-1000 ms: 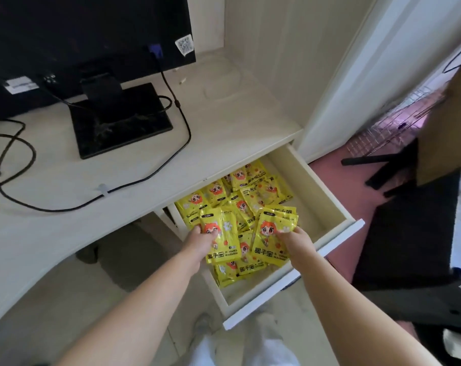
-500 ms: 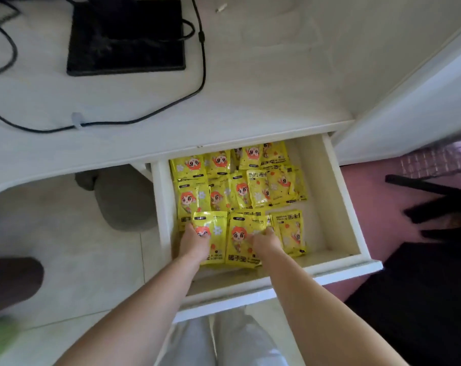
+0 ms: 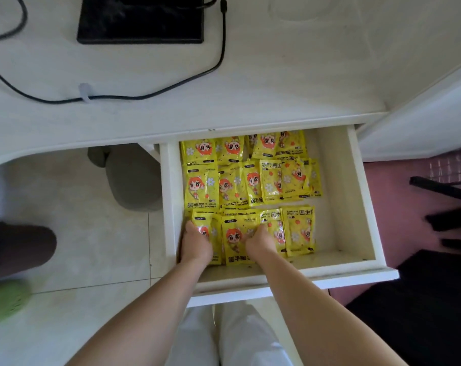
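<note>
A white drawer (image 3: 290, 282) stands pulled out from under the desk (image 3: 277, 88). Several yellow hand-warmer packets with an orange cartoon figure (image 3: 253, 180) lie in rows across its left and middle part. My left hand (image 3: 195, 244) grips the front-left packet (image 3: 205, 220), fingers curled over it by the drawer's left wall. My right hand (image 3: 259, 240) pinches the right edge of the front middle packet (image 3: 234, 241), fingertips tucked out of sight. Another packet (image 3: 299, 231) lies flat just right of that hand.
A bare strip of drawer floor (image 3: 337, 207) runs along the right wall. On the desk are a black monitor base (image 3: 141, 19) and a black cable (image 3: 150, 96). A grey stool (image 3: 134, 178) stands underneath. Black chair legs (image 3: 446, 191) are at right.
The view has tilted down over the drawer. Both hands have lowered their packets from a raised position into the drawer's front row, where the packets now lie flat.
</note>
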